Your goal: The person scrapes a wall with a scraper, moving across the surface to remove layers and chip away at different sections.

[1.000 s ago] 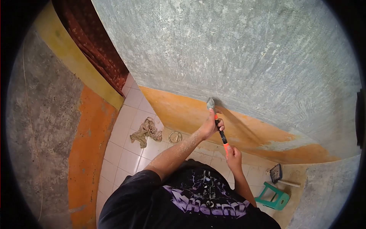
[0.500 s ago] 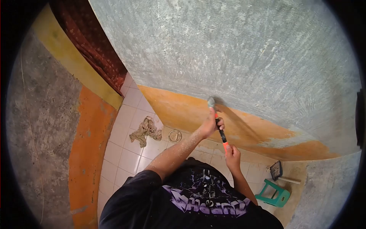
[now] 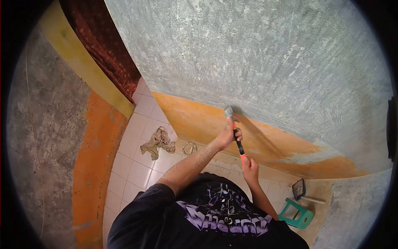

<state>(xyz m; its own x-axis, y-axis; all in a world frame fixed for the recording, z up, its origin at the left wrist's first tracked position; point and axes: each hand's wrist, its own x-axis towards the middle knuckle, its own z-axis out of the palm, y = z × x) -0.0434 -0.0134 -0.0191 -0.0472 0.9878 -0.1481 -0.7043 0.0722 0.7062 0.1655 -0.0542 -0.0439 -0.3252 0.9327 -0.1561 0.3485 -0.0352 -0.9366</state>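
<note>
A scraper point(image 3: 240, 146) with a black and orange handle and a grey head slants up to the wall point(image 3: 248, 54). Its head overlaps the line where rough grey surface meets the orange band point(image 3: 199, 114). High on the handle, my left hand point(image 3: 228, 135) is wrapped round it, thumb pointing along it toward the head. My right hand point(image 3: 250, 167) grips the orange lower end, fingers closed. Pale specks of dust cover my left forearm.
A crumpled cloth point(image 3: 159, 142) lies on the white floor tiles point(image 3: 132, 174), beside a round drain cover point(image 3: 189, 148). At lower right are a green stool point(image 3: 302, 219) and a dark tray-like thing point(image 3: 298, 189). A red curtain point(image 3: 99, 41) hangs at upper left.
The scraper and both hands have shifted slightly left; the lower handle end has swung a little left. My grips are unchanged, and the view has tilted slightly.
</note>
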